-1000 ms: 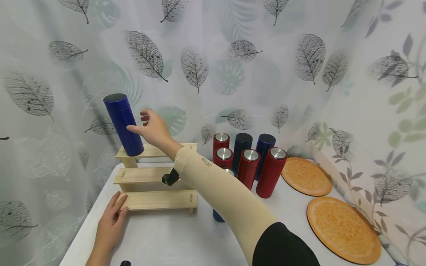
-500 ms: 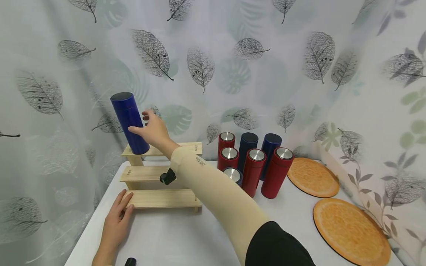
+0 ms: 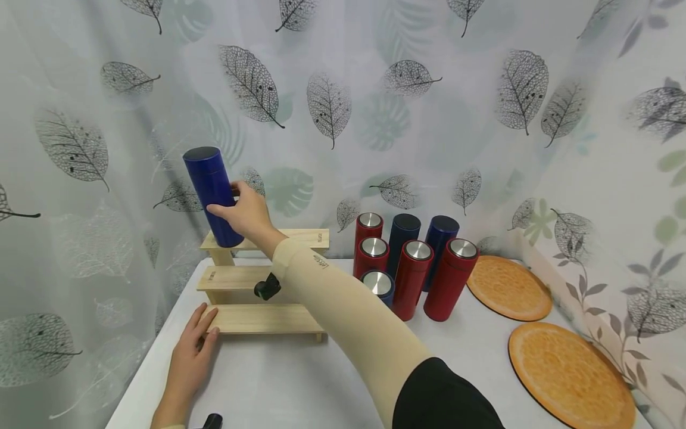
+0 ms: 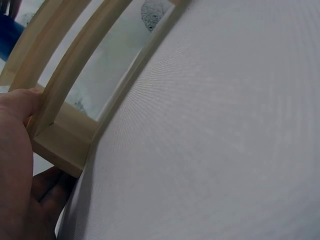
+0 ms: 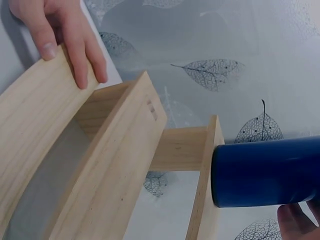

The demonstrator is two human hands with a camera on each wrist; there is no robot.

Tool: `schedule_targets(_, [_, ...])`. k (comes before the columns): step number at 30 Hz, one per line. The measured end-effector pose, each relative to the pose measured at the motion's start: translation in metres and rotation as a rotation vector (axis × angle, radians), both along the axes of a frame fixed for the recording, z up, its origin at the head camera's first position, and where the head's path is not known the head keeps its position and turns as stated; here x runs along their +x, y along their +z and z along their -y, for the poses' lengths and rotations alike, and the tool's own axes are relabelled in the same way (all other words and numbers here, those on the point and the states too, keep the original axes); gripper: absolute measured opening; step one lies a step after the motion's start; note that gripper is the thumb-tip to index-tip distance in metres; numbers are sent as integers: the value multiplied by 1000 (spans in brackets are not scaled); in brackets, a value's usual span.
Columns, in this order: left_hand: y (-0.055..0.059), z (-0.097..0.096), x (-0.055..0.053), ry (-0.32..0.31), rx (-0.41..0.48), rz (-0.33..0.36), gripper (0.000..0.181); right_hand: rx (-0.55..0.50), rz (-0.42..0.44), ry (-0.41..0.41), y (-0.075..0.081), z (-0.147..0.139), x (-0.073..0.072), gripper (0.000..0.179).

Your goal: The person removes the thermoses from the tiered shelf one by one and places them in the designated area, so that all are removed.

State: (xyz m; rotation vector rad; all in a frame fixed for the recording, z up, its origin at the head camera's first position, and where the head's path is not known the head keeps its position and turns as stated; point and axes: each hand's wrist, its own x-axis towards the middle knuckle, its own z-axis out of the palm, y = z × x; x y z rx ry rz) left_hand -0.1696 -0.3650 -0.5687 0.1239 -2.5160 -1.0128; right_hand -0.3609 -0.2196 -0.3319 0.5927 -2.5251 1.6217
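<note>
A blue thermos bottle (image 3: 211,185) with a dark lid stands at the left end of the top tier of a three-tier wooden rack (image 3: 262,320). My right hand (image 3: 250,213) holds its lower half from the right, thumb in front and the other fingers partly hidden behind. In the right wrist view, the base of the blue bottle (image 5: 260,172) meets the top board, with fingertips against its side. My left hand (image 3: 187,360) grips the left end of the lowest tier. The left wrist view shows its thumb on the board and fingers behind the support.
Several red thermos bottles (image 3: 411,280) with silver lids and blue ones (image 3: 439,235) stand grouped right of the rack. Two round orange-brown mats (image 3: 570,375) lie at the table's right side. A leaf-patterned curtain (image 3: 332,107) hangs behind the white table (image 3: 278,387).
My right fingers have closed in from beside the blue bottle to against it. The bottle stays on the top tier and the left hand keeps its place. The head view has shifted slightly left.
</note>
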Motion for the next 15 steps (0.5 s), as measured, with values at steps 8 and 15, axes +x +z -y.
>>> schedule_targets(8, [1,-3,0,5,0,10,51,-5,-30,-33,-3,-1,1,58])
schedule_targets(15, [1,-1,2,11,3,10,50,-12,-66,-26,-5,-4,7,61])
